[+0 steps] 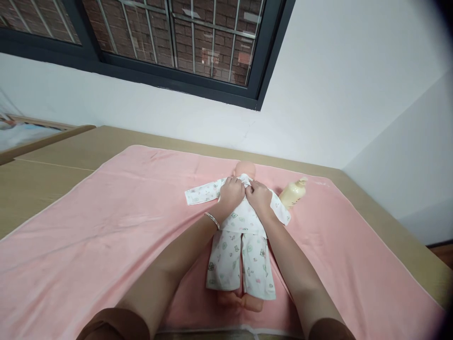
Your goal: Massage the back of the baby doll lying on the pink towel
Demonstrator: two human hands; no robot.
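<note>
A baby doll (245, 168) lies on its back on a pink sheet (116, 226), its head toward the wall. It wears a white printed shirt (244, 219) and matching trousers (226, 264), with its bare feet (240, 301) showing below. My left hand (231, 192) and my right hand (259, 196) meet at the shirt's neckline, fingers closed in a pinch on the cloth. The two sleeves stretch out to the sides. A silvery bracelet (212, 220) circles my left wrist. My fingers hide the exact spot they grip.
A cream pump bottle (293, 193) lies tilted on the sheet, right of the doll by its sleeve. The sheet covers a wooden surface (53, 174) that runs up to a white wall (311, 85). Above is a dark-framed window (260, 94) with bars.
</note>
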